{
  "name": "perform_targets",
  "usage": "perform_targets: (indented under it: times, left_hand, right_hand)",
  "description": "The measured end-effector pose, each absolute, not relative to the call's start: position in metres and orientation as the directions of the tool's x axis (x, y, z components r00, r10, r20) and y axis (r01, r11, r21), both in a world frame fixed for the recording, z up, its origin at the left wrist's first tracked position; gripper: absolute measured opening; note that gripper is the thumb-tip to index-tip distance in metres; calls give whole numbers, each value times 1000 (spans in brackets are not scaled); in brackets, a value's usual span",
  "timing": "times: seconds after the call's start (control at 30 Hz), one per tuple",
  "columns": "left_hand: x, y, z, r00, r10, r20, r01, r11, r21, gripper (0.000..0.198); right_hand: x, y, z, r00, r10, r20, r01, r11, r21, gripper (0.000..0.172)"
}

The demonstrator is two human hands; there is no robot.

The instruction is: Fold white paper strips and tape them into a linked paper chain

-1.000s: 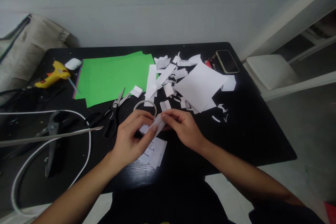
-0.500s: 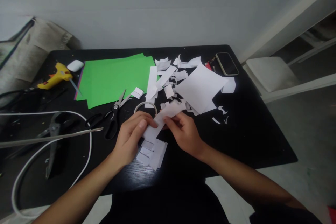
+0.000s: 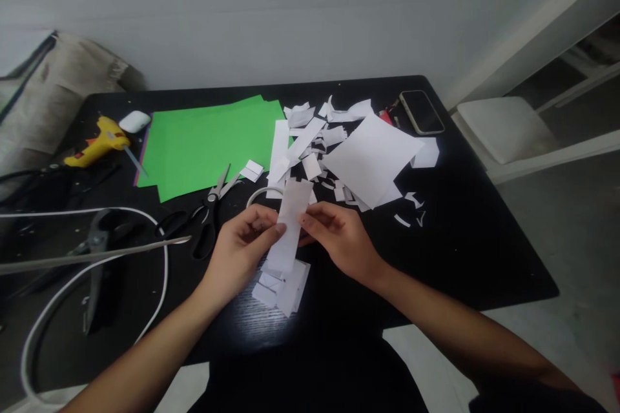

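Both hands (image 3: 241,239) in narrow pinches on the white paper strip (image 3: 290,226) between them

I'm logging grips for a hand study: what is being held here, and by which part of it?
A white paper strip, held near mid-length by its long edges: the left hand on one, the right hand on the other.

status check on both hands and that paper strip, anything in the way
Left hand, right hand: pinching paper strip by opposite long edges. Near end overlaps paper pieces in view. Ring close by, nothing visibly blocking.
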State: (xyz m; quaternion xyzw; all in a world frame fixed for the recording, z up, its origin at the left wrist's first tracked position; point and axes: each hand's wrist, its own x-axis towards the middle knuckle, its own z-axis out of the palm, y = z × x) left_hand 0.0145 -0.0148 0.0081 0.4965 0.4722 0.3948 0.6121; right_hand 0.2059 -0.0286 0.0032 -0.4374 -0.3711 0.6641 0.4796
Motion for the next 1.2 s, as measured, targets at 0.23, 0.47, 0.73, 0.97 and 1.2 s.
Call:
perform_targets:
  times: [0.23,0.47,0.73,0.97,1.2]
  left_hand:
    - [9,-17,0,230,929,-291,-143,328,934,16]
    - [9,-17,1,237,937,-259,-162,300,940,12]
    - [10,-16,3,232,953,-196,-119,228,966,14]
    - [12,-18,7,180,964,-194,-72,210,975,13]
    - [15,-18,12,183,975,-124,-1,126,992,7]
  right_hand:
    - [208,-28,6,-165,954,-252,-293,-292,-911,25]
    - [210,-27,6,-146,956,-253,-245,-283,-927,24]
    - [210,-25,3,-93,972,-216,-216,-231,-949,22]
    - [211,-26,4,-129,970,-207,-211,-231,-950,23]
    - [210,-28,2,-130,983,-126,-198,-150,-969,16]
